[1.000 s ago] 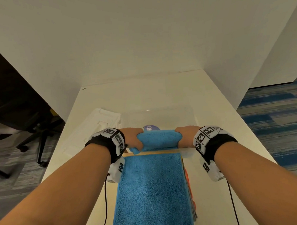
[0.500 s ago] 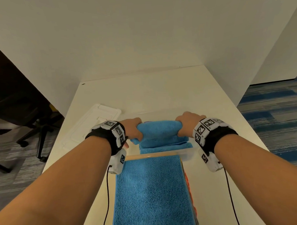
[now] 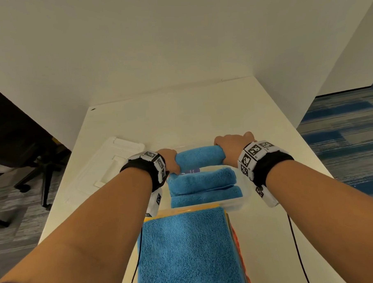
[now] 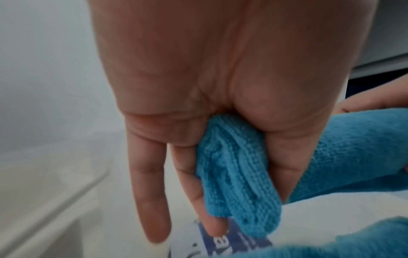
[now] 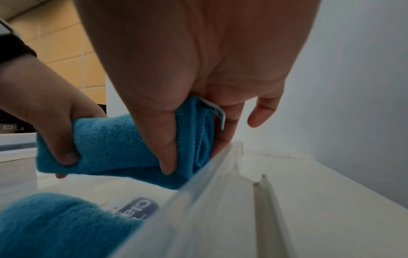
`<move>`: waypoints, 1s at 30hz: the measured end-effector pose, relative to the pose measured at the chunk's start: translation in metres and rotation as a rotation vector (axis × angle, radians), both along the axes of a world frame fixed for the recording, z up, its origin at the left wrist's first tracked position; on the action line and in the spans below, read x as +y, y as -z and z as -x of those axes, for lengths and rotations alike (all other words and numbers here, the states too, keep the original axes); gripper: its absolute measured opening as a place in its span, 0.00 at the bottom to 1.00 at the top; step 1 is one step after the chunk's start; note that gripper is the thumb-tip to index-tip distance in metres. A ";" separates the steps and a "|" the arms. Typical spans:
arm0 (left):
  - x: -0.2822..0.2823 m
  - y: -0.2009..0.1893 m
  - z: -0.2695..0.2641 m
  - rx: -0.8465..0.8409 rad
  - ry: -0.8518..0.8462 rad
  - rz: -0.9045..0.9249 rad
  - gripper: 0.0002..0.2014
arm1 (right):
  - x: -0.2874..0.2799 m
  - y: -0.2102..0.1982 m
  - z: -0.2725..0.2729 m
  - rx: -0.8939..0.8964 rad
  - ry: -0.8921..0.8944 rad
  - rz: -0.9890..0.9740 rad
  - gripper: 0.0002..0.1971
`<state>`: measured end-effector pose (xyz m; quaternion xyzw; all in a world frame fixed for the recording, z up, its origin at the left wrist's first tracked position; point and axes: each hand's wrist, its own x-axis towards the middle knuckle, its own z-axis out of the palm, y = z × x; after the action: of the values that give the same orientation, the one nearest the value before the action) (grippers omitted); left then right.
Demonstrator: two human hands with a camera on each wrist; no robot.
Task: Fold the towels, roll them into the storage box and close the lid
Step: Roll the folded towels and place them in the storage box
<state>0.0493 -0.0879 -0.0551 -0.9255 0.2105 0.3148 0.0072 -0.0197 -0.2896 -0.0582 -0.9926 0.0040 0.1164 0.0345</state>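
Note:
A rolled blue towel [image 3: 200, 159] hangs between my two hands just above the clear storage box [image 3: 241, 203]. My left hand [image 3: 170, 161] grips its left end [image 4: 238, 174]. My right hand [image 3: 230, 147] grips the right end [image 5: 194, 136], close to the box's right wall [image 5: 198, 192]. Two more blue rolls [image 3: 204, 186] lie inside the box at its near side. The purple label [image 5: 143, 206] on the box floor shows between them and the held roll.
A stack of flat towels, blue on top [image 3: 189, 252], lies on the table [image 3: 201, 119] in front of the box. The white lid [image 3: 105, 166] rests left of the box. Wall panels close the back and right. An office chair [image 3: 33, 169] stands off the table's left edge.
Both hands carried the blue roll away from me, from over the box's near edge to over its far part. The two rolls in the box came into view.

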 end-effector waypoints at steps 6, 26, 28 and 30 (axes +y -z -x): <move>-0.008 0.024 -0.022 0.092 0.078 -0.138 0.14 | -0.002 0.002 -0.013 0.108 -0.038 -0.004 0.15; -0.021 0.042 -0.032 0.021 0.247 -0.378 0.23 | 0.011 0.013 -0.003 0.281 -0.097 0.212 0.12; -0.029 0.006 -0.016 -0.003 0.274 -0.300 0.24 | 0.012 0.014 -0.006 0.312 -0.084 0.231 0.12; -0.035 -0.010 -0.009 -0.036 0.299 -0.264 0.27 | 0.013 0.016 -0.008 0.337 -0.071 0.247 0.12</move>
<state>0.0579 -0.1224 -0.0450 -0.8805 0.3021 0.3186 0.1790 -0.0113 -0.2767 -0.0746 -0.9553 -0.0108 0.2806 -0.0926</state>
